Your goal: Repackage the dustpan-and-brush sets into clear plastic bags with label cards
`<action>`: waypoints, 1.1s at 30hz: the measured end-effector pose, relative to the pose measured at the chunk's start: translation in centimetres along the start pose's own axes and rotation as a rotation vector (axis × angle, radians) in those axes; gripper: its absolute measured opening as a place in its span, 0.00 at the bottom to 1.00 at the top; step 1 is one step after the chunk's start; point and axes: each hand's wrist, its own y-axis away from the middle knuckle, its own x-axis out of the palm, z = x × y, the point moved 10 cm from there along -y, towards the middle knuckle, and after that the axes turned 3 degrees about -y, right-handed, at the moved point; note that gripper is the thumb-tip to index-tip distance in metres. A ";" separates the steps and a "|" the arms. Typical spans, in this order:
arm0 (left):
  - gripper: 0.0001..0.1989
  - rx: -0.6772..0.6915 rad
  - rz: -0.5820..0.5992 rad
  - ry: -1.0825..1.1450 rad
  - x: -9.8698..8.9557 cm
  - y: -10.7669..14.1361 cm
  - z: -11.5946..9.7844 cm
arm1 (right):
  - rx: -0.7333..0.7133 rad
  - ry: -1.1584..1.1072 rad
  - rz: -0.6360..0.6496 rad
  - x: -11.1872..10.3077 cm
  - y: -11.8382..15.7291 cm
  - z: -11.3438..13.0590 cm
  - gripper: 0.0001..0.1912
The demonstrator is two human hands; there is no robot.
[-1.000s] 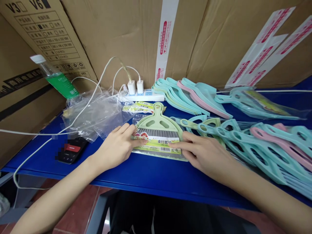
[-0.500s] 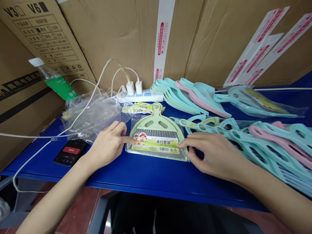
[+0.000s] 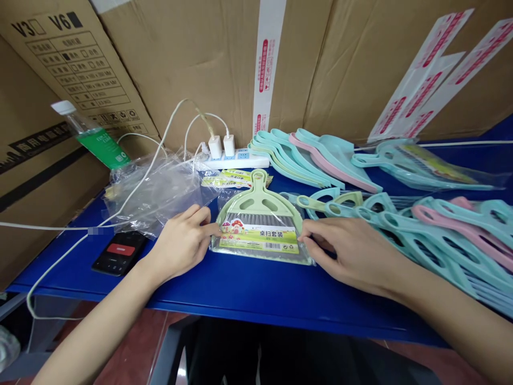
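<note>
Near the middle of the blue bench (image 3: 240, 289), in the head view, a pale green dustpan-and-brush set (image 3: 258, 206) in a clear bag, lying flat with handle toward the far side. Across the grey bristles, a yellow-green and white label (image 3: 260, 238) with red mushrooms at its left end. At the left edge of the bag, left hand (image 3: 186, 243) closed, with fingertips gripping the plastic beside the label. At the right edge, right hand (image 3: 348, 251) also closed, pinching between thumb and forefinger.

To the left, a dark phone (image 3: 119, 254) near the left forearm, then a crumpled heap of clear bags (image 3: 156, 187) and a green-labelled bottle (image 3: 98, 147), tilted. Over the heap, a white cable (image 3: 162, 142). Beyond the set, loose printed cards (image 3: 232, 179) and a white power strip (image 3: 256, 160) with two chargers (image 3: 228, 145) plugged in. To the far right, overlapping blue, green and pink dustpans (image 3: 316, 152), with a bagged blue set (image 3: 385, 160) farther right. Nearer on the right, a row of blue, green and pink brushes (image 3: 419, 235). Along the far side, brown cartons (image 3: 200, 59) with strips of white and red tape.
</note>
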 end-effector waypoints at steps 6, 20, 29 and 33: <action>0.15 0.041 -0.046 -0.025 -0.3 0.2 -0.6 | 0.002 -0.003 0.098 0.3 -0.2 0.4 0.11; 0.15 0.098 -0.188 -0.002 -1.3 0.5 -1.3 | -0.183 0.088 -0.003 -0.1 0.0 1.4 0.15; 0.19 0.204 -0.184 0.108 -1.4 0.3 -2.5 | -0.313 0.134 -0.154 -1.7 -0.1 2.6 0.20; 0.18 0.299 -0.066 0.140 -0.2 0.2 -3.6 | -0.392 0.185 -0.133 -1.9 -0.4 3.1 0.22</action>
